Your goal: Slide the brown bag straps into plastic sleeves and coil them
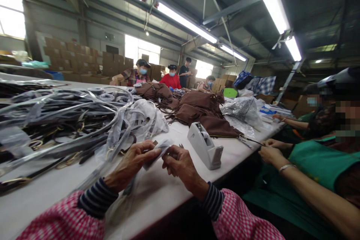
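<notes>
In the head view, my left hand (134, 163) pinches a clear plastic sleeve (164, 145) between thumb and fingers, just above the table's front edge. My right hand (180, 165) has its fingers closed on the other side of the same plastic. Something greyish lies inside or under the folded plastic, too hidden to name. A loose length of plastic trails down from my left hand toward my lap. Close to my right hand stands a white tape dispenser (205, 146). A small pointed metal tip (181, 146) shows above my right fingers; its kind is unclear.
Plastic-wrapped straps (70, 120) with gold buckles pile up at the left. Brown fabric bags (197, 108) lie beyond the dispenser, beside crumpled clear plastic (243, 110). At right, a co-worker's hands (271, 152) hold a dark strap close by. Other people work across the table.
</notes>
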The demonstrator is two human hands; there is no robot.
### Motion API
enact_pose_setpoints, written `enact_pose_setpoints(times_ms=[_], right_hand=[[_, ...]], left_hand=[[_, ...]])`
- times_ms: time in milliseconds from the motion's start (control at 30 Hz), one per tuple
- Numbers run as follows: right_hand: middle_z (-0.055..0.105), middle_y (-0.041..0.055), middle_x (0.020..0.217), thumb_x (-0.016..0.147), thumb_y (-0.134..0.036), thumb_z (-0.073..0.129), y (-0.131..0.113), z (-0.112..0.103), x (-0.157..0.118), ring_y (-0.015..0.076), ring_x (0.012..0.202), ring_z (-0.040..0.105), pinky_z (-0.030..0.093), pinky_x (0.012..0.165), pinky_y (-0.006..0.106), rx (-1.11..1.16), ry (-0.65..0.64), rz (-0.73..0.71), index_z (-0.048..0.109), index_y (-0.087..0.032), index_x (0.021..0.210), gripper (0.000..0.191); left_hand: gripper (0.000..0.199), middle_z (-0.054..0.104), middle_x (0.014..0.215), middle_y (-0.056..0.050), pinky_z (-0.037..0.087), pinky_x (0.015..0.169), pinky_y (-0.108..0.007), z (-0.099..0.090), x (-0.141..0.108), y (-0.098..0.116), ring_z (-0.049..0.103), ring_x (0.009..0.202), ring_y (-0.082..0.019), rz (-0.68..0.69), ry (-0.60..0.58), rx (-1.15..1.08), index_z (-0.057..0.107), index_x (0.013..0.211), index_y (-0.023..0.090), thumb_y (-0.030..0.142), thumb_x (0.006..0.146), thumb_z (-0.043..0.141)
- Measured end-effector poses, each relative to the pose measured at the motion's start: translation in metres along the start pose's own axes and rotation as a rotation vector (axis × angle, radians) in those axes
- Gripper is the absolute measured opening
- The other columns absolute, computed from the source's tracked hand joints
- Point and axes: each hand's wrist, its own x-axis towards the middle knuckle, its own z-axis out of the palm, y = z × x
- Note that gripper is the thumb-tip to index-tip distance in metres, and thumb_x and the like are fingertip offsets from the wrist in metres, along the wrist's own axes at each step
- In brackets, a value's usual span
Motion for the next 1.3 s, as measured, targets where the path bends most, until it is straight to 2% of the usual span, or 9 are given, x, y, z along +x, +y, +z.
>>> enact_pose_setpoints(times_ms=[100, 200, 267, 367, 500, 600, 867, 1133, 1300], right_hand=[[0.071, 0.0001, 0.081, 0.077, -0.028, 0.076, 0.000, -0.011, -0.024, 0.0133, 0.059, 0.061, 0.041, 0.046, 0.020, -0.067, -0.028, -0.091, 0.056, -0.019, 0.117, 0.045], [0.069, 0.0072, 0.116, 0.073, -0.017, 0.081, 0.001, -0.021, -0.046, 0.0203, 0.090, 0.068, 0.054, 0.065, 0.027, -0.384, -0.143, -0.333, 0.049, -0.025, 0.137, 0.072], [0.068, 0.0101, 0.123, 0.079, -0.010, 0.073, 0.002, -0.026, -0.054, 0.0230, 0.100, 0.067, 0.056, 0.076, 0.032, -0.639, -0.179, -0.545, 0.053, -0.024, 0.136, 0.062], [0.070, 0.0068, 0.095, 0.092, -0.004, 0.054, 0.007, -0.029, -0.057, 0.0202, 0.089, 0.065, 0.054, 0.078, 0.031, -0.827, -0.078, -0.797, 0.064, -0.020, 0.109, 0.025], [0.069, 0.0073, 0.091, 0.099, -0.008, 0.052, 0.017, -0.035, -0.056, 0.0196, 0.087, 0.063, 0.054, 0.076, 0.030, -0.961, 0.063, -0.915, 0.067, -0.019, 0.092, 0.020], [0.071, 0.0123, 0.109, 0.101, -0.010, 0.052, 0.026, -0.038, -0.058, 0.0227, 0.098, 0.063, 0.055, 0.083, 0.033, -1.064, 0.090, -0.940, 0.069, -0.018, 0.092, 0.021], [0.074, 0.0080, 0.099, 0.103, -0.015, 0.054, 0.026, -0.043, -0.049, 0.0199, 0.093, 0.065, 0.053, 0.082, 0.029, -1.095, -0.064, -0.858, 0.071, -0.017, 0.093, 0.020], [0.071, 0.0010, 0.083, 0.086, -0.011, 0.078, -0.010, -0.047, -0.017, 0.0156, 0.078, 0.066, 0.046, 0.074, 0.024, -0.919, -0.272, -0.433, 0.076, -0.018, 0.083, 0.008], [0.070, -0.0025, 0.072, 0.075, -0.013, 0.085, -0.018, -0.048, 0.004, 0.0138, 0.069, 0.062, 0.043, 0.066, 0.022, -0.716, -0.327, -0.144, 0.075, -0.016, 0.076, 0.011]], left_hand=[[0.041, 0.047, 0.071, 0.004, 0.033, 0.063, -0.027, 0.001, 0.000, -0.002, 0.040, 0.067, -0.014, -0.063, -0.024, -0.100, 0.057, 0.074, 0.017, 0.055, 0.083, 0.071], [0.042, 0.049, 0.071, 0.004, 0.032, 0.063, -0.027, 0.001, -0.002, -0.002, 0.041, 0.066, -0.013, -0.104, -0.080, -0.146, 0.058, 0.077, 0.017, 0.057, 0.085, 0.070], [0.044, 0.048, 0.069, 0.004, 0.031, 0.061, -0.028, 0.001, -0.003, -0.001, 0.040, 0.064, -0.013, -0.097, -0.106, -0.081, 0.058, 0.077, 0.018, 0.059, 0.086, 0.068], [0.040, 0.056, 0.078, 0.001, 0.037, 0.068, -0.030, 0.005, -0.005, -0.001, 0.048, 0.073, -0.016, 0.080, -0.135, 0.155, 0.061, 0.078, 0.019, 0.056, 0.093, 0.063], [0.023, 0.066, 0.106, -0.004, 0.036, 0.092, -0.039, 0.017, -0.008, -0.014, 0.051, 0.103, -0.025, 0.396, -0.171, 0.566, 0.069, 0.091, 0.020, 0.040, 0.099, 0.061], [0.015, 0.068, 0.104, -0.004, 0.033, 0.088, -0.043, 0.028, -0.010, -0.028, 0.049, 0.101, -0.027, 0.462, -0.214, 0.812, 0.069, 0.094, 0.021, 0.031, 0.100, 0.061], [0.024, 0.065, 0.097, -0.007, 0.040, 0.083, -0.038, 0.036, -0.007, -0.048, 0.049, 0.096, -0.025, 0.506, -0.268, 0.783, 0.066, 0.083, 0.018, 0.026, 0.103, 0.055], [0.025, 0.069, 0.092, -0.005, 0.043, 0.078, -0.035, 0.027, -0.007, -0.044, 0.060, 0.086, -0.024, 0.348, -0.232, 0.612, 0.068, 0.098, 0.021, 0.043, 0.097, 0.057], [0.019, 0.075, 0.088, -0.003, 0.048, 0.075, -0.034, 0.030, -0.002, -0.033, 0.067, 0.080, -0.022, 0.155, -0.158, 0.330, 0.064, 0.101, 0.020, 0.035, 0.088, 0.062]])
